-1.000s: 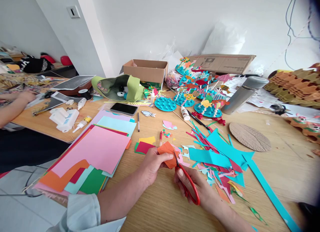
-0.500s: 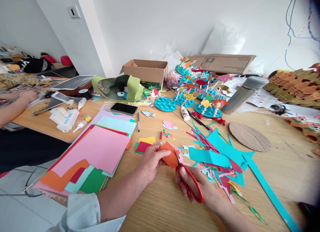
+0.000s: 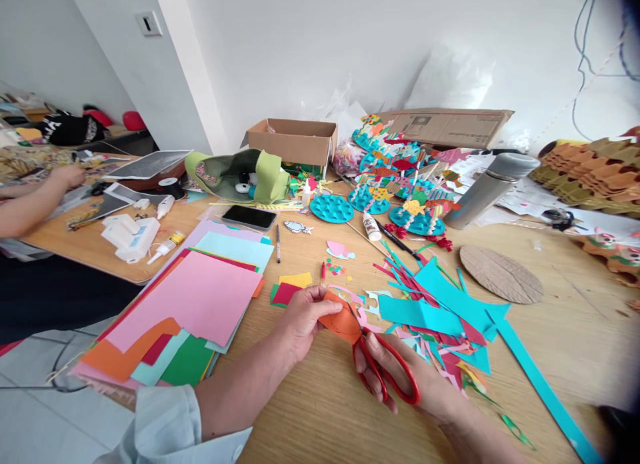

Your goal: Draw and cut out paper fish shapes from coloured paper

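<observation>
Between the thumb and fingers of my left hand [image 3: 306,321] is a small piece of orange paper [image 3: 342,325] with dark drawn lines on it. My right hand [image 3: 390,367] grips red-handled scissors [image 3: 407,384], fingers through the loops. The blades meet the right part of the orange paper, and the handles are spread. Just beyond my left hand lie small yellow [image 3: 295,279] and red paper pieces [image 3: 286,295]. A red pen [image 3: 323,272] and a pink paper cutout [image 3: 340,250] lie farther back.
Colored paper sheets [image 3: 185,297] are stacked on the left. Blue paper scraps [image 3: 425,311] and strips cover the right side. A steel flask [image 3: 487,191], a cardboard oval [image 3: 500,273] and blue decorated discs [image 3: 331,209] stand or lie behind. Another person's arm [image 3: 35,197] is at far left.
The scissors' handles have spread wider, and my right hand has shifted slightly right and down. The orange paper has turned a little in my left hand. The other person's hand moved up and right.
</observation>
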Demonstrator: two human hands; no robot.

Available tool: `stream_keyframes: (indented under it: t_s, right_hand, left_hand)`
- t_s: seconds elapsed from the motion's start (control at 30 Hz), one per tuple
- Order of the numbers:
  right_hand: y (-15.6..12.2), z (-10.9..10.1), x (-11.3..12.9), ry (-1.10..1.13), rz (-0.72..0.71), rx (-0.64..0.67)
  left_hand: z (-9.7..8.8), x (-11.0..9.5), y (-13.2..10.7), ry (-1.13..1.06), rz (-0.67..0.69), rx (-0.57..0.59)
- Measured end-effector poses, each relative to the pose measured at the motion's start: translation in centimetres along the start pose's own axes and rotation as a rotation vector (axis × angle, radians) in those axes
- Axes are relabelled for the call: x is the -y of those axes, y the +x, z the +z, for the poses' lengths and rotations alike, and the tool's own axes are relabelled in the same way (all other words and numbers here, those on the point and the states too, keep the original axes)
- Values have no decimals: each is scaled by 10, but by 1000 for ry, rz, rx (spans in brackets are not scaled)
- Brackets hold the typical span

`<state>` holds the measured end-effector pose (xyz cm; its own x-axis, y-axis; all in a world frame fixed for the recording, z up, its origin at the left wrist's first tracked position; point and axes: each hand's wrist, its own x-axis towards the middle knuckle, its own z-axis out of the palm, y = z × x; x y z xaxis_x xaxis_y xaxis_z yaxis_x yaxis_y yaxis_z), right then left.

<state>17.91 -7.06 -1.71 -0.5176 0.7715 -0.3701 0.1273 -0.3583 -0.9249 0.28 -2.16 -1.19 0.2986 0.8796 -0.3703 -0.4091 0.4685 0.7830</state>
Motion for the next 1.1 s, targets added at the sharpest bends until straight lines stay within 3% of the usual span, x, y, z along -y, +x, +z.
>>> stream_keyframes:
  t_s: [0.77, 1.1]
  right_hand:
    - [0, 0, -1, -28, 44, -29]
    - [0, 3, 2, -103, 72, -84]
  left_hand:
    - [2, 0, -2, 103, -17, 40]
    - [5, -1, -3, 17, -30, 57]
